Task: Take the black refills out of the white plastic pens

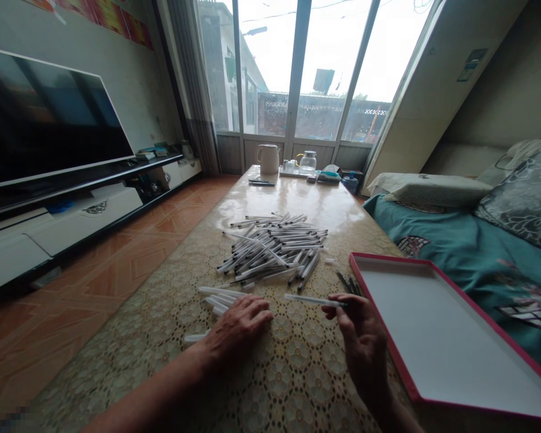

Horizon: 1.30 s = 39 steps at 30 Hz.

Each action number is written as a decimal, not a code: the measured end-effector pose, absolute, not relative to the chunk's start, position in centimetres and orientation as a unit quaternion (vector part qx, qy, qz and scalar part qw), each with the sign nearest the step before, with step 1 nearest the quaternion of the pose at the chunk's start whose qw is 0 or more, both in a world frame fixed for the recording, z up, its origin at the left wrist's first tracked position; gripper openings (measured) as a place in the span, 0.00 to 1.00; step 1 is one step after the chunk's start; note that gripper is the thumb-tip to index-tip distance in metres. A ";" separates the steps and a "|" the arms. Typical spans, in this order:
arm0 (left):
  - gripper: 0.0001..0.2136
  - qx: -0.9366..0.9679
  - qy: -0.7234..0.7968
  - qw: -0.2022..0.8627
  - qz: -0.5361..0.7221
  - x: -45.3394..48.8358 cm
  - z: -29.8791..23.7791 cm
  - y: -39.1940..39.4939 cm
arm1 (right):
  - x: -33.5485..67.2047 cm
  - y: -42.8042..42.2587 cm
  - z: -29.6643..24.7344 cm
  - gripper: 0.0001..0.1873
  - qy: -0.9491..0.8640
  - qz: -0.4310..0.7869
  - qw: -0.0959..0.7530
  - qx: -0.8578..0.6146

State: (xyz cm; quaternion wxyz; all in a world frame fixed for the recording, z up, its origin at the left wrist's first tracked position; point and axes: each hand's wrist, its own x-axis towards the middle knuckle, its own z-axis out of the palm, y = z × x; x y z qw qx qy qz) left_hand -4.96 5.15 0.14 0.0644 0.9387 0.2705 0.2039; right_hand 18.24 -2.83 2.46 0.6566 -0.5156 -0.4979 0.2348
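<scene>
In my right hand (365, 340) is a slim pen (313, 299) with a whitish translucent barrel, gripped near its dark end between thumb and fingers. It lies nearly level, its pale end pointing left. My left hand (241, 319) rests on the patterned tablecloth (293, 367), fingers loosely bent and no object visible in them. Beside that hand lie several white translucent tubes (220, 299), partly covered by it. A large heap of similar pens (275, 243) with dark tips spreads out beyond both hands. Several short black pieces (349, 282), perhaps caps, lie just past my right hand.
A shallow white tray with a red rim (390, 343) stands at the right. At the table's far end are a beige jug (268, 159), a glass pot (308, 161) and a few dark pens (261, 182). A bed (451, 240) borders the right, a TV cabinet (90, 210) the left.
</scene>
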 end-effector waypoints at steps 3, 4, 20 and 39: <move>0.16 0.927 0.292 0.071 0.225 -5.2 0.5 4.8 | 18.5 -2.6 2.5 0.07 -0.469 0.262 0.665 -0.518; 0.18 0.914 0.311 0.084 0.246 -5.1 0.8 4.4 | 18.6 -2.5 2.5 0.07 -0.462 0.273 0.668 -0.515; 0.07 0.675 0.414 0.462 0.399 -3.2 2.1 0.8 | 19.0 -2.8 3.4 0.08 -0.717 0.128 0.379 -0.571; 0.09 0.955 0.257 0.002 0.151 -3.5 2.1 -0.3 | 17.0 -3.5 3.1 0.17 -0.836 0.222 0.100 -0.491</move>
